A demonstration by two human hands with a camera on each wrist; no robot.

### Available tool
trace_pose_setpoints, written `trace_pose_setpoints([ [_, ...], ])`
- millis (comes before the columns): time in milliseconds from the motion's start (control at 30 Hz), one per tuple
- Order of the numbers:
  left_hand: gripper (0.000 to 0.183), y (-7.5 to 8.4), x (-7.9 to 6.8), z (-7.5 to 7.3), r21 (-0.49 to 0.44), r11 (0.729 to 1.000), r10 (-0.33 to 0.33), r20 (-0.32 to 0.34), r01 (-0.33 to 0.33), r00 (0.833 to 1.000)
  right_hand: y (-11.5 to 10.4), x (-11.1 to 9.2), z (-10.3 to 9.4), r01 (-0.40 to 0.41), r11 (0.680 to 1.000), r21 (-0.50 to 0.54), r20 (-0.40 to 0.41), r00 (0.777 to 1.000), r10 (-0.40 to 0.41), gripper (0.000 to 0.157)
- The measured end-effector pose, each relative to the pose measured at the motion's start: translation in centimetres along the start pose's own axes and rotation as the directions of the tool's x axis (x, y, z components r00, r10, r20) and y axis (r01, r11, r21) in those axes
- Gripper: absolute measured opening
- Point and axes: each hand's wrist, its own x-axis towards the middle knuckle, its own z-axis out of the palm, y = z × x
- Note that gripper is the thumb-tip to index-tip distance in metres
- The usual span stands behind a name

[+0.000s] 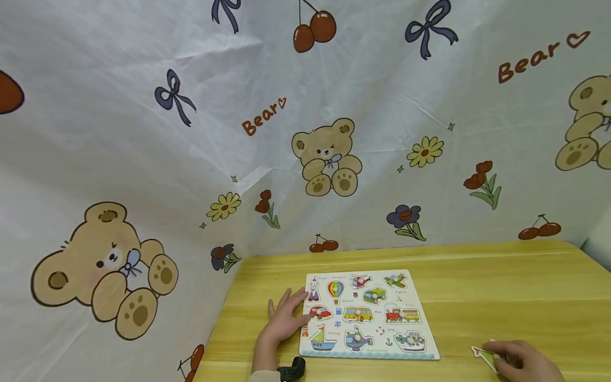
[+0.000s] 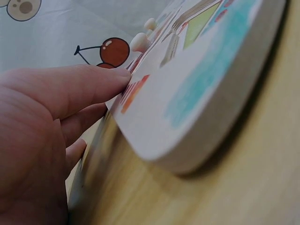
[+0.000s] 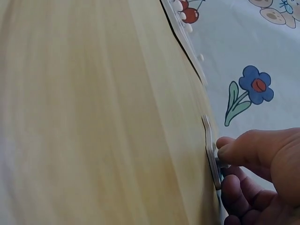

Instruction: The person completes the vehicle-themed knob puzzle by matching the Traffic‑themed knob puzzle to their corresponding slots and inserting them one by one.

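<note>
My left hand [image 1: 285,319] lies at the left edge of a white wooden puzzle board [image 1: 377,335]. Its fingers are spread, and the thumb [image 2: 93,89] presses the board's face near a red-orange striped print. On the right, my right hand [image 1: 525,362] pinches a sailboat puzzle piece [image 1: 487,357] by its small knob, between thumb and fingertips. Green sail and a red tip show on the piece; the hand covers the rest. In the right wrist view the thin piece [image 3: 210,145] is seen edge-on, close over the table. The board's sailboat recess [image 1: 323,340] shows no knob.
Knobbed vehicle pieces fill the board, among them a yellow bus [image 1: 358,314], a red car [image 1: 320,312] and a ship [image 1: 410,341]. Beneath is a wood-grain table [image 1: 477,297]. A white cloth printed with bears [image 1: 372,95] hangs behind and at the left.
</note>
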Motion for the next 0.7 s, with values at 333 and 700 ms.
trace_pose_setpoints([
  [333,0.062,-0.11,-0.01,0.09,0.005,1.0,0.005,-0.004,-0.005,1.0,-0.56,-0.27,0.24,-0.084,0.993,-0.084,-0.051,0.996,0.08,0.033],
  [700,0.061,-0.01,-0.07,0.1,0.012,1.0,0.002,-0.013,-0.002,1.0,-0.6,-0.26,0.11,-0.057,0.989,-0.137,-0.048,0.998,0.051,0.033],
])
